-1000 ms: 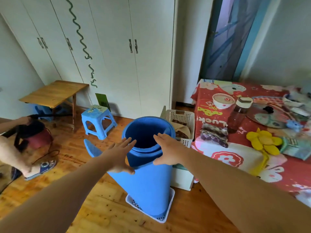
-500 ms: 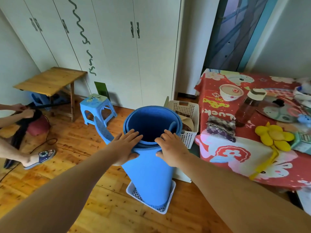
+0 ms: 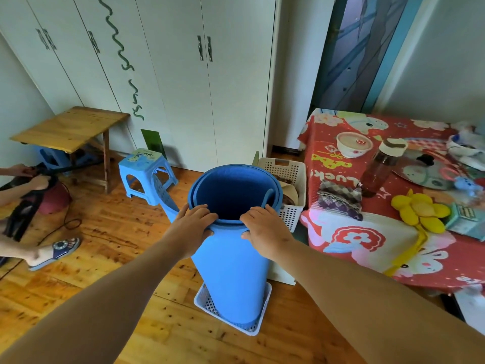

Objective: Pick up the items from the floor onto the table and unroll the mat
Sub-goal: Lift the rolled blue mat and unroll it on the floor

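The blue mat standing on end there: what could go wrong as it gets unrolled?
The mat stands in a white tray, so it may tip or drag the tray when the left hand and right hand gripping its rim pull. Spreading out, it could knock the blue stool or sweep toward the other person's foot and the cord.
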